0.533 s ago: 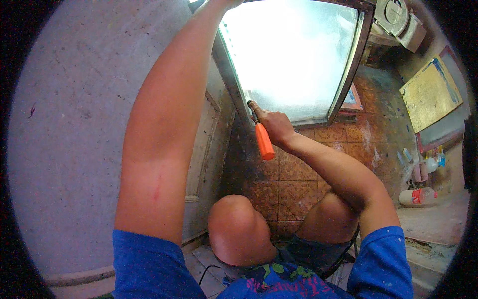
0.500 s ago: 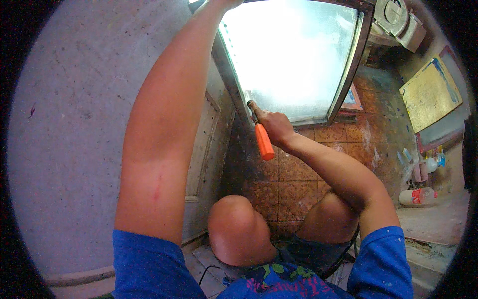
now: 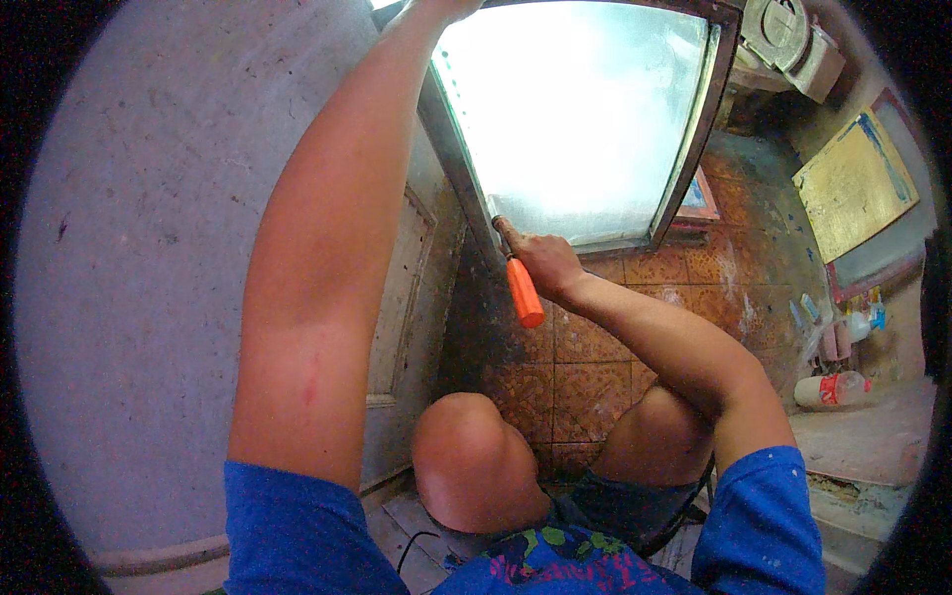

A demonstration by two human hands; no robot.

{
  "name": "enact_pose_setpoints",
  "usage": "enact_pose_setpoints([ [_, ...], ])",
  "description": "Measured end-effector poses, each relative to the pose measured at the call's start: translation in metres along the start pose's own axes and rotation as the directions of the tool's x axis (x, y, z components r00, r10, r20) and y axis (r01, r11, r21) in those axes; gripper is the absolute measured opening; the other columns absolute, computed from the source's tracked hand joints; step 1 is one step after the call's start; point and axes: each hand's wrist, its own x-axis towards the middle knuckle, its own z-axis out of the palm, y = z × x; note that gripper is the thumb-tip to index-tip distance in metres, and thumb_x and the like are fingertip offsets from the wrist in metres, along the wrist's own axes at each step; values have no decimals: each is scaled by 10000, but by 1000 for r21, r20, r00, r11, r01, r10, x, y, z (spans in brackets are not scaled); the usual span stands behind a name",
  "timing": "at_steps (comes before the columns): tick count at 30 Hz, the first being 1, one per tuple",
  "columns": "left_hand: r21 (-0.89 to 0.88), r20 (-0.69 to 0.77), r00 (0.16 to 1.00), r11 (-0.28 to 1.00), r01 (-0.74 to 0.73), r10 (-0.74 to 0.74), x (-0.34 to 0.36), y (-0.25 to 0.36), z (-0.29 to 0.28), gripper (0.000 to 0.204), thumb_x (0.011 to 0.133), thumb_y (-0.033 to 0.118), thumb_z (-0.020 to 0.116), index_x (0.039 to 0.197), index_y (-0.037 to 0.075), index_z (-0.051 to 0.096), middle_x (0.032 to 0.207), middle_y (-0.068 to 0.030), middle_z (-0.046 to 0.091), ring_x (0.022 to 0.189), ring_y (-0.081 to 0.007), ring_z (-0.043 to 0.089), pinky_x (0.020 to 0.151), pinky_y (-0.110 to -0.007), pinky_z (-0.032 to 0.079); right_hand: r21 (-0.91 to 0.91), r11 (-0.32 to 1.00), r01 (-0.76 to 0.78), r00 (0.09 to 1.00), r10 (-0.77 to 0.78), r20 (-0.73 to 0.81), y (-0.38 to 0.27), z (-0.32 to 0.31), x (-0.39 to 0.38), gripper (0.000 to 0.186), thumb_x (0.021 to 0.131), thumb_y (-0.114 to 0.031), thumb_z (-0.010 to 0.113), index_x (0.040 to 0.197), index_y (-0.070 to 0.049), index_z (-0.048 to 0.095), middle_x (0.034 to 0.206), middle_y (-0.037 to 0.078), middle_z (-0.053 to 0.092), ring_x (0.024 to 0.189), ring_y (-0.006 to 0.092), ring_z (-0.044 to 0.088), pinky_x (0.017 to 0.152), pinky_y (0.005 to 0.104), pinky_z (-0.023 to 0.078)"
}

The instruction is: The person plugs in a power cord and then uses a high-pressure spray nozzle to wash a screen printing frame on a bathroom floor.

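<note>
A dark-framed window panel [image 3: 666,203] with a bright, frosted pane stands in front of me. My right hand [image 3: 548,266] is closed round an orange-handled tool [image 3: 526,297] with a narrow blade, probably a chisel. Its blade end meets the lower left part of the panel, where frame and glass join. The orange handle points down toward my knees. High up at the picture's edge, my left hand [image 3: 446,8] is at the panel's upper left corner. Its fingers are cut off from view, so their grip is hidden.
A pale wall [image 3: 169,268] runs along my left. Brown patterned tiles [image 3: 595,332] cover the floor between panel and knees. To the right are a yellow board [image 3: 856,183], a clear bottle with a red label [image 3: 831,389] and a toilet seat [image 3: 776,30] at the far corner.
My right hand and the orange-handled tool have slid slightly down along the panel's left edge. The left arm has barely moved.
</note>
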Motion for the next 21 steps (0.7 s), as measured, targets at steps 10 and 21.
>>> enact_pose_setpoints([
  [10, 25, -50, 994, 995, -99, 101, 12, -15, 9, 447, 818, 438, 737, 1022, 40, 736, 921, -113, 733, 783, -206, 687, 703, -343, 538, -16, 1000, 18, 1000, -18, 14, 6, 7, 0, 701, 860, -128, 548, 1489, -89, 242, 933, 223, 670, 728, 385, 671, 592, 493, 519],
  [21, 8, -43, 993, 994, -113, 113, 13, -14, 14, 454, 818, 460, 725, 1015, 52, 739, 925, -127, 733, 792, -221, 694, 713, -348, 541, -73, 997, 30, 1000, -31, -2, 15, 16, 2, 738, 860, -140, 586, 1497, -85, 218, 924, 201, 669, 700, 368, 671, 549, 472, 522],
])
